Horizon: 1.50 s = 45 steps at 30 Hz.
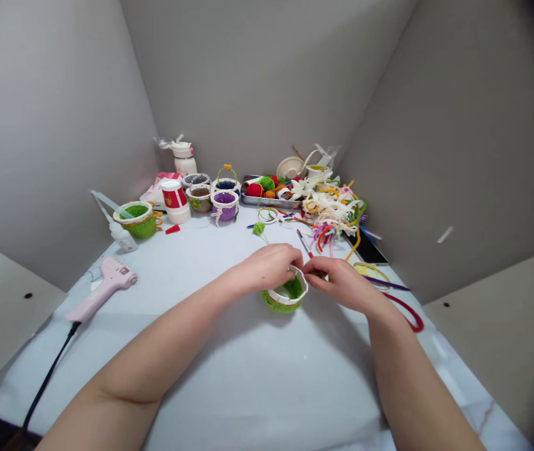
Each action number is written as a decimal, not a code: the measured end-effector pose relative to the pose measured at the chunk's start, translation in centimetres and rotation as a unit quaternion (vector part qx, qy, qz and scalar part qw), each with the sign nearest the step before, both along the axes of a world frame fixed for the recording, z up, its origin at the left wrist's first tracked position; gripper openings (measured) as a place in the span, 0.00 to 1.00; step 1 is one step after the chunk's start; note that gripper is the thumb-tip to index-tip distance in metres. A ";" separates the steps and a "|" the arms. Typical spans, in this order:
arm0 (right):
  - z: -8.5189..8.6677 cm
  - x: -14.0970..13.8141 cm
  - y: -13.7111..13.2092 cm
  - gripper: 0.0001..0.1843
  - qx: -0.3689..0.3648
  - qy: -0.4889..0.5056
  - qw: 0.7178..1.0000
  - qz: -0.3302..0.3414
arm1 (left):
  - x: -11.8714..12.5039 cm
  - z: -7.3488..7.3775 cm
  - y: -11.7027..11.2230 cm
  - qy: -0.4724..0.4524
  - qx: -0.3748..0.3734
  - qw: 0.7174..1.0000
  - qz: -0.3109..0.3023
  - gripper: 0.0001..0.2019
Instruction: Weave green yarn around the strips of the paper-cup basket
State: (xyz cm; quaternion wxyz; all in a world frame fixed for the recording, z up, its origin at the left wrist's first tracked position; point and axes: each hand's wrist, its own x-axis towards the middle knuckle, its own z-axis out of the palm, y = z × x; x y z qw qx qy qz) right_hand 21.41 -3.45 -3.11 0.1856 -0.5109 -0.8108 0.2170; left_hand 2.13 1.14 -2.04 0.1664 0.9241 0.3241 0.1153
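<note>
A small green yarn-wrapped cup with a white rim (286,294) sits tilted on the white table (229,376) in the middle. My left hand (269,266) curls over its far-left rim and grips it. My right hand (337,279) pinches the rim on the right side, fingers closed; whether it also holds a strand there I cannot make out. A red-and-white pen (304,243) lies just behind the hands.
A pink glue gun (104,288) with a black cord lies at the left. Several decorated little baskets (210,197), a green one (138,219), a red cup (174,199), a tray of yarn balls (267,188) and a heap of pipe cleaners and raffia (335,210) line the back. A red pipe cleaner (410,313) lies at the right.
</note>
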 end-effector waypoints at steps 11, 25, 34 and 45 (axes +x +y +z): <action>0.7 1.4 -0.2 0.08 -0.067 0.051 0.996 0.004 | 0.6 -1.2 0.8 -0.069 -0.103 0.992 0.028 0.09; 0.6 -0.8 -0.1 0.13 -0.050 0.068 0.990 -0.112 | 1.1 -1.0 0.3 -0.038 -0.086 0.993 0.065 0.12; 2.5 -1.2 -0.7 0.08 0.054 -0.067 0.995 0.044 | 1.1 -0.8 0.0 -0.025 -0.067 0.996 0.059 0.12; 2.7 1.7 -1.7 0.12 -0.029 -0.016 0.998 0.058 | 1.1 -0.4 -0.1 -0.029 -0.093 0.993 0.067 0.11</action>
